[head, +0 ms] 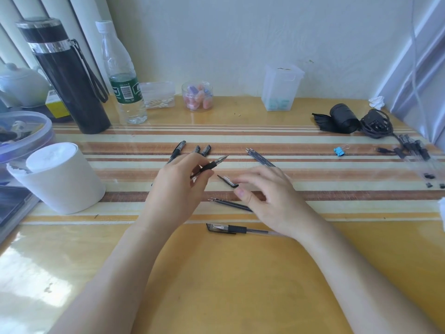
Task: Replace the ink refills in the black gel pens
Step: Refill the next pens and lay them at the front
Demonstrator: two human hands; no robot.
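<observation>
My left hand grips an uncapped black gel pen, its tip pointing up and right. My right hand hovers over a clear pen cap with a black clip on the table, its fingers touching or just above the cap. Three capped black pens lie beyond my left hand. A bundle of black refills lies beyond my right hand, and more refills lie under it. A capped pen rests nearer to me.
A white paper roll, a black flask and a water bottle stand at the left. Small plastic jars and a clear box line the wall. A blue binder clip, cables and more pens lie at the right.
</observation>
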